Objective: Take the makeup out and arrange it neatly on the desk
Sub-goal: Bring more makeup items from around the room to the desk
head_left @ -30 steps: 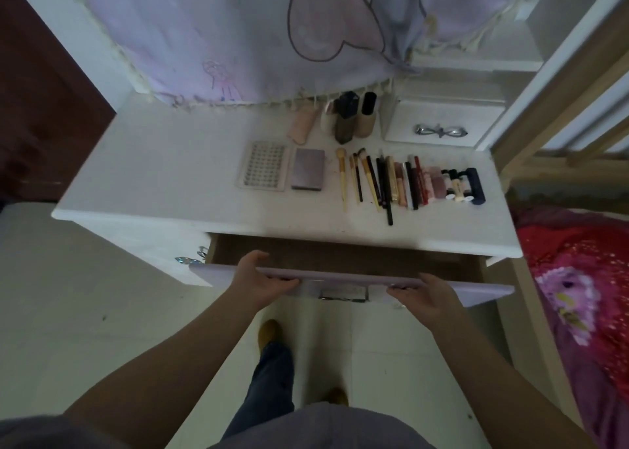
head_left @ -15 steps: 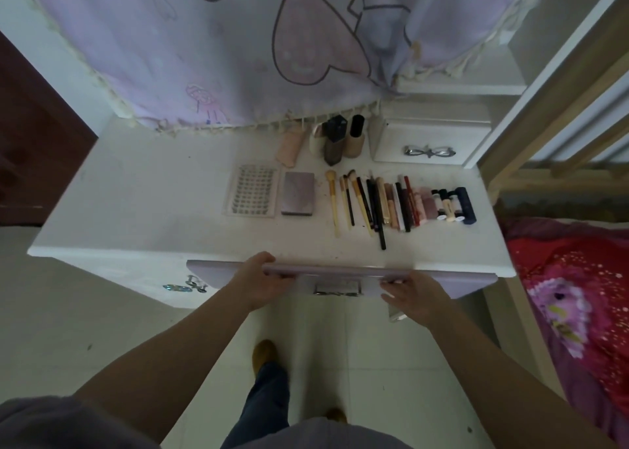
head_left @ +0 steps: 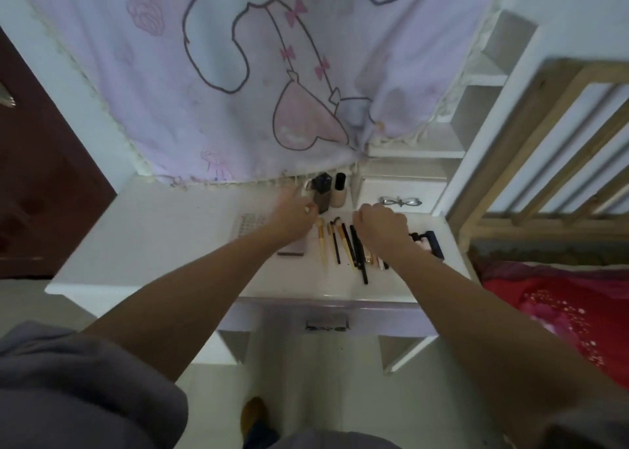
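Observation:
The makeup lies on the white desk. A row of brushes and pencils sits mid-desk, with a dark blue tube at its right end. A grid palette and a mauve palette lie to the left. A dark bottle and a beige bottle stand at the back. My left hand is curled beside the dark bottle, its fingertips hidden. My right hand hovers as a fist over the row's right part, covering several items. The desk drawer is closed.
A small white drawer box stands at the desk's back right. A lilac printed cloth hangs down to the desk's rear edge. A wooden bed frame and red bedding are on the right, a dark door on the left.
Both hands pushed the drawer shut, let go of its front and reached up over the desk to the makeup. The view has tilted upward.

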Available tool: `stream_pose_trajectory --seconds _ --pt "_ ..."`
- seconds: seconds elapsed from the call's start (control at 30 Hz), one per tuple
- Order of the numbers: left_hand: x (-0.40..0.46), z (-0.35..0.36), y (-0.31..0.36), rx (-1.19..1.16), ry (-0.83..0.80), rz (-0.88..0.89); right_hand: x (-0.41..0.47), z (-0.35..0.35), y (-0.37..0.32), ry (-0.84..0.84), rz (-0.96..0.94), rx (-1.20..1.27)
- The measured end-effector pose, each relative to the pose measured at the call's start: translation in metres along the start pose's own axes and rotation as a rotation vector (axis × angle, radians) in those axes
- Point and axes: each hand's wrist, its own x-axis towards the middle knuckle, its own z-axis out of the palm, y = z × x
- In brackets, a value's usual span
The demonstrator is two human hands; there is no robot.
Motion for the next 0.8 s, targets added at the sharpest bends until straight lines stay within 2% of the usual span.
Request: stream_pose_trajectory --seconds 0.07,0.13,0.3,0.47,0.6,0.7,0.8 --pt "-0.011 0.014 -0.002 0.150 0.079 0.074 -0.014 0.018 -0.003 0.239 -0.069 -0.041" --pt "-0.024 0.029 -0.007 0.316 0.170 0.127 -0.030 0.032 0.000 0.337 -0.107 -0.066" --pt "-0.044 0.055 -0.022 0.520 0.236 0.282 -0.061 0.058 0.024 0.301 -0.028 -0.139" --pt "-0.045 0.090 -0.025 0.615 0.018 0.471 -0.097 0.083 0.029 0.173 0.236 -0.121" --pt "-0.037 0.112 -0.021 0.611 -0.089 0.711 -0.126 0.089 0.026 0.083 0.521 -0.108" --pt "-0.036 0.119 -0.013 0.572 -0.112 0.893 -0.152 0.094 0.016 0.092 0.726 -0.062" --pt "-0.046 0.128 -0.010 0.547 -0.204 1.034 -0.186 0.102 -0.001 0.070 0.895 -0.022"
